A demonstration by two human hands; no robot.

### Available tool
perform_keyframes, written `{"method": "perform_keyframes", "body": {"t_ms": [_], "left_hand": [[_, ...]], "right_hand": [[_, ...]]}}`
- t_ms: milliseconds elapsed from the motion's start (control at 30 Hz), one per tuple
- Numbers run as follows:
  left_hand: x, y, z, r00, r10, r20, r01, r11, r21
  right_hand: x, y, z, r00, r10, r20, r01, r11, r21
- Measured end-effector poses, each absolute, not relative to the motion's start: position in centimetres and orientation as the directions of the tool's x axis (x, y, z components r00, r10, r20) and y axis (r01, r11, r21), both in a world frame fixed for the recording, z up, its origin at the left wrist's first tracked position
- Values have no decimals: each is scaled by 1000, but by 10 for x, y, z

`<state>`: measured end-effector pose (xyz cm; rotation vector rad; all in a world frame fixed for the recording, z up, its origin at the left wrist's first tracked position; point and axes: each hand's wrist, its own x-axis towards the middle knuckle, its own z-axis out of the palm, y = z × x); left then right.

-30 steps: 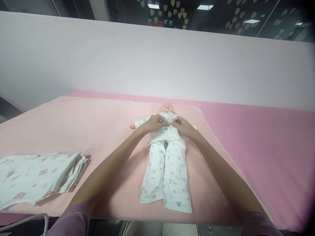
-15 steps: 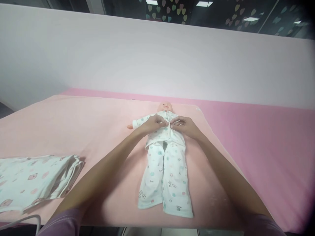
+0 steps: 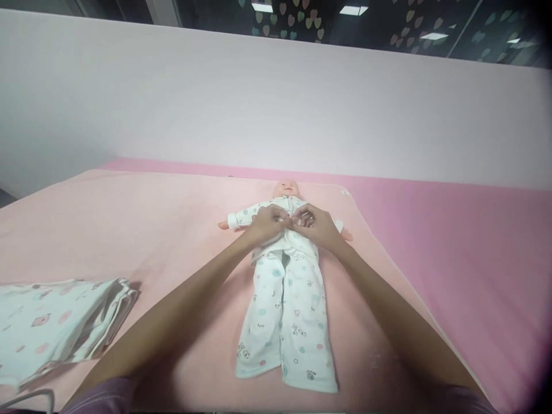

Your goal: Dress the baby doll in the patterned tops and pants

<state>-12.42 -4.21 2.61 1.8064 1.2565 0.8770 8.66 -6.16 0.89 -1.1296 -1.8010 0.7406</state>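
A baby doll [image 3: 286, 188] lies face up on a peach sheet, head away from me. It wears a white printed jacket [image 3: 265, 251] and matching trousers [image 3: 302, 322]. At the jacket's front opening, my left hand [image 3: 271, 223] pinches the fabric edge. My right hand [image 3: 314, 223] pinches the other side of that opening, its fingertips meeting those of the left. Whatever fastener lies between the fingertips is hidden. Both doll sleeves stretch outward, and the small doll hands show at their cuffs.
A folded white printed cloth [image 3: 52, 328] lies at the near left on the peach sheet [image 3: 172, 230]. Pink fabric [image 3: 466, 247] covers the surface to the right. Behind rises a white padded wall [image 3: 276, 103]. A pale cable [image 3: 43, 394] curves at the lower left corner.
My hands have come together at the jacket front, where a small gap showed between them. The doll's arm on the right now shows beside my right hand. The view has shifted slightly.
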Motion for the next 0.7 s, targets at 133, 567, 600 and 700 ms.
{"method": "perform_keyframes", "body": {"t_ms": [133, 567, 600, 700], "left_hand": [[-131, -35, 24, 372, 926, 61, 384, -213, 898], [-136, -40, 22, 383, 893, 235, 485, -411, 772], [-137, -38, 22, 358, 906, 226, 490, -389, 781], [-139, -25, 24, 294, 939, 179, 499, -311, 809]], "right_hand": [[93, -61, 11, -279, 920, 276, 371, 369, -852], [108, -55, 16, -348, 875, 335, 481, 474, -737], [107, -54, 19, -351, 866, 356, 504, 496, -708], [103, -43, 32, -393, 849, 353, 611, 528, -590]]}}
